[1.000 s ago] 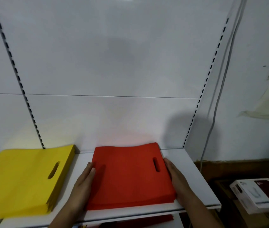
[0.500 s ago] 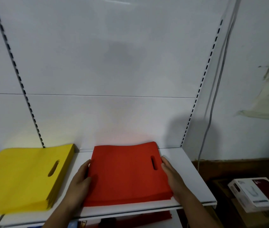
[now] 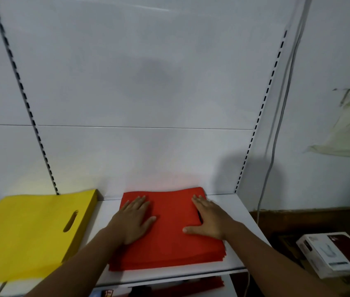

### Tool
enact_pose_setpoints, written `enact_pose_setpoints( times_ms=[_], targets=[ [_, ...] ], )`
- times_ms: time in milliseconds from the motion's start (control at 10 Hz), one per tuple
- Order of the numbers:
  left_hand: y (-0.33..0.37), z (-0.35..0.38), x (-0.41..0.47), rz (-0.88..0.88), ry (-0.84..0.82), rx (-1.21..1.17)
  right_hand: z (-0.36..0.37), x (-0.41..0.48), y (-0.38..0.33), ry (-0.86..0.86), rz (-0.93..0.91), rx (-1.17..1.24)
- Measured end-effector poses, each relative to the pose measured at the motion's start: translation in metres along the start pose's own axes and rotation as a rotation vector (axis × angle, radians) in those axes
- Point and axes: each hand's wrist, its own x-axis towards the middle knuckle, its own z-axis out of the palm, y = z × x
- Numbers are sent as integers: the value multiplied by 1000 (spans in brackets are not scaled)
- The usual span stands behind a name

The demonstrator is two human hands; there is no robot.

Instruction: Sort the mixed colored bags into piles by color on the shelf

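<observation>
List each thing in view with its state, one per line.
red pile: stacked flat on the shelf, under both hands.
yellow pile: stacked flat, untouched.
left hand: open, flat on red pile.
right hand: open, flat on red pile.
box: lying right of the shelf, untouched.

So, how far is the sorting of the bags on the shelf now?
Done: a yellow pile and a red pile lie apart on the shelf. In hand: the left hand and right hand press flat on the red pile. Left: perhaps the red material below the shelf; I cannot tell if it is bags.
</observation>
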Motion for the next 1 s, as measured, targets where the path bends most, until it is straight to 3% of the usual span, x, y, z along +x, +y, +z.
enact_pose_setpoints(
  times_ms=[600, 700, 800, 900, 1000],
  targets=[
    [-7, 26, -5, -76, -18, -119, 29, 3, 19, 57, -8, 222],
    [-3, 17, -5, -98, -73, -248, 29, 2, 20, 66, 15, 345],
    [0, 2, -6, -169, -92, -511, 31, 1, 19, 107, 64, 660],
    [-7, -2, -8, -278, -75, -792, 15, -5, 6, 122, 146, 946],
    [-14, -5, -6, -323, -38, -1183, -1, -10, -4, 135, 121, 1052]
  ],
)
